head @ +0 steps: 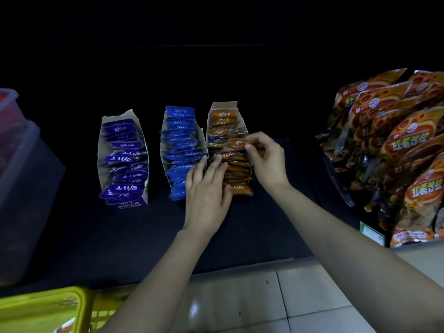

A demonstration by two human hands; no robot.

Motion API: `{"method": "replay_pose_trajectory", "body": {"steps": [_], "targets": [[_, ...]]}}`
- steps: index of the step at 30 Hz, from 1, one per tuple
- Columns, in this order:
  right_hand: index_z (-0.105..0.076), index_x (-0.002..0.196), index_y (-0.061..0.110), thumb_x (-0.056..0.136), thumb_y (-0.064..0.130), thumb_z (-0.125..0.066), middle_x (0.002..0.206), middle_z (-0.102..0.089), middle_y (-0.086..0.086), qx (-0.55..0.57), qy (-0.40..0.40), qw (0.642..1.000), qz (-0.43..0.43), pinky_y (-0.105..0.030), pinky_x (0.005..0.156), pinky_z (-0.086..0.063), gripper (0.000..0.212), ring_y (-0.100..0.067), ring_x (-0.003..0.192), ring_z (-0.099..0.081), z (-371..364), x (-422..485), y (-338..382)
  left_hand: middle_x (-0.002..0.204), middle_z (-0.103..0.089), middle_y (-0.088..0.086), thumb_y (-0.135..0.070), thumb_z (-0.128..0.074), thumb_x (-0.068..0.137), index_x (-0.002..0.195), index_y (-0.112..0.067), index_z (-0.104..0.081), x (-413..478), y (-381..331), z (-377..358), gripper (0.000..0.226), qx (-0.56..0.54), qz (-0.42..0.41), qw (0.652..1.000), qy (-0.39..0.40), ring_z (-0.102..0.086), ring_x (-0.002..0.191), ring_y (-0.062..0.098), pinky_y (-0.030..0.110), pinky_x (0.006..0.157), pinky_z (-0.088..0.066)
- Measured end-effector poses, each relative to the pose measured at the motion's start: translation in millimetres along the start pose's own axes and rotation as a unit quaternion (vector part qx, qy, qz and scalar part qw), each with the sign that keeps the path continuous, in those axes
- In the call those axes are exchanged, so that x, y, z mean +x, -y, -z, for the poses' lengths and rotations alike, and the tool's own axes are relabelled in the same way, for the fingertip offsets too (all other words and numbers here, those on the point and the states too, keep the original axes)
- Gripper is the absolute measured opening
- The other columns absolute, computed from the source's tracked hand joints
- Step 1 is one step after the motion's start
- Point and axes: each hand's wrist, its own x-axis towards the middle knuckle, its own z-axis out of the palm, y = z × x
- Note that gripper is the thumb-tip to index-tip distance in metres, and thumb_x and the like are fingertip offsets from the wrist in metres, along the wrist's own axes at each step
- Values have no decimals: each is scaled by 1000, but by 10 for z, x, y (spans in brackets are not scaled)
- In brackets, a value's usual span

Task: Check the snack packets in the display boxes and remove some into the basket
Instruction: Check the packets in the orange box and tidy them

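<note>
while left grip [206, 195] lies flat on orange row [237, 175], right grip [266, 157] pinches packet [236, 143] above

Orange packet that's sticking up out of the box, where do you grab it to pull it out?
Probably by its free upper edge, coming from above. The orange packet stands in a tight row in its box, so only tops show and the walls block the sides. The right hand pinches its right end, while the left hand rests on neighbouring packets.
</note>
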Motion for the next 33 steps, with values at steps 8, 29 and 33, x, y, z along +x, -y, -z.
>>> {"method": "replay_pose_trajectory", "body": {"steps": [8, 29, 33], "targets": [[-73, 98, 16, 91, 9, -66, 101, -55, 2, -65, 1, 998, 17, -17, 80, -47, 12, -4, 93, -56, -9, -30, 32, 151, -42, 3, -20, -59, 93, 139, -13, -50, 2, 21, -2, 48, -2, -6, 1000, -7, -27, 143, 27, 43, 116, -12], [-65, 126, 19, 89, 13, -69, 120, -58, 5, -61, 49, 997, -19, -29, 93, -53, 38, -7, 102, -60, -148, 36, 17, 158, -31, -1, -30, -50, 97, 152, -15, -32, 130, 63, -25, 60, 65, -13, 998, 19, -16, 149, 24, 47, 120, -12], [-67, 122, 16, 89, 17, -69, 118, -57, 5, -53, 46, 997, -35, -30, 91, -54, 33, -7, 100, -61, -164, 66, -9, 154, -39, -1, -30, -52, 96, 149, -14, -38, 138, 51, -40, 56, 83, -14, 996, 15, -20, 148, 25, 46, 119, -10]]}}
